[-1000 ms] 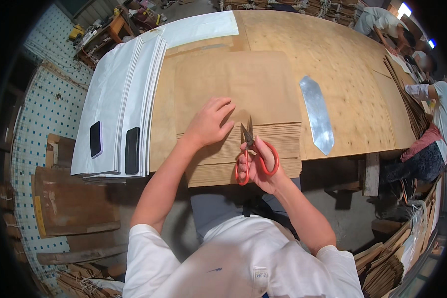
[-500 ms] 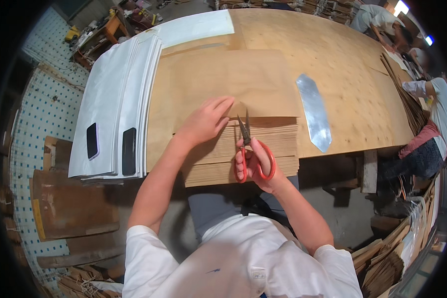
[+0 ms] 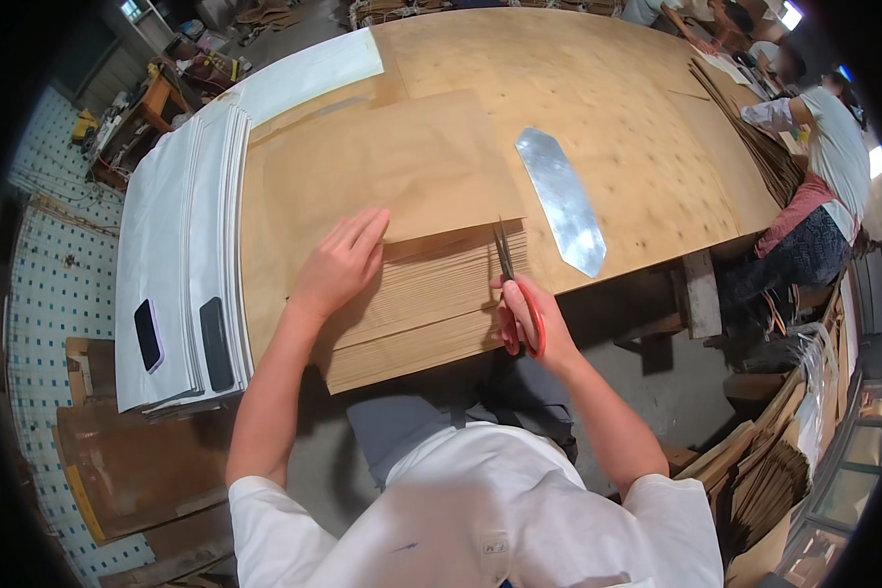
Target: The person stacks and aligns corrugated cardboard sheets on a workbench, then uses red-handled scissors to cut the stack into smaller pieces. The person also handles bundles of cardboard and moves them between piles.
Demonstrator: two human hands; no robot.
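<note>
My right hand [image 3: 551, 331] grips a pair of scissors [image 3: 505, 257] with red handles and dark blades. The blades are nearly together, and their tips are at the near edge of a large brown paper sheet [image 3: 412, 152], close to its right corner. My left hand [image 3: 338, 269] lies with outstretched fingers on the left part of that near edge. Below the sheet, a stack of brown paper pieces [image 3: 431, 284] shows many layered edges between my hands. Whether the scissor tips touch the paper, I cannot tell.
Left of the sheet is a stack of white paper [image 3: 162, 225] bearing two phones [image 3: 147, 335]. A pointed metal plate [image 3: 562, 201] lies on the wooden table [image 3: 647, 147] to the right. People [image 3: 823, 147] work at the far right beside brown sheets [image 3: 750, 132].
My right hand has carried the scissors from the middle of the sheet's near edge toward its right corner, and the blades have come closer together. The view has turned, shifting the table leftward.
</note>
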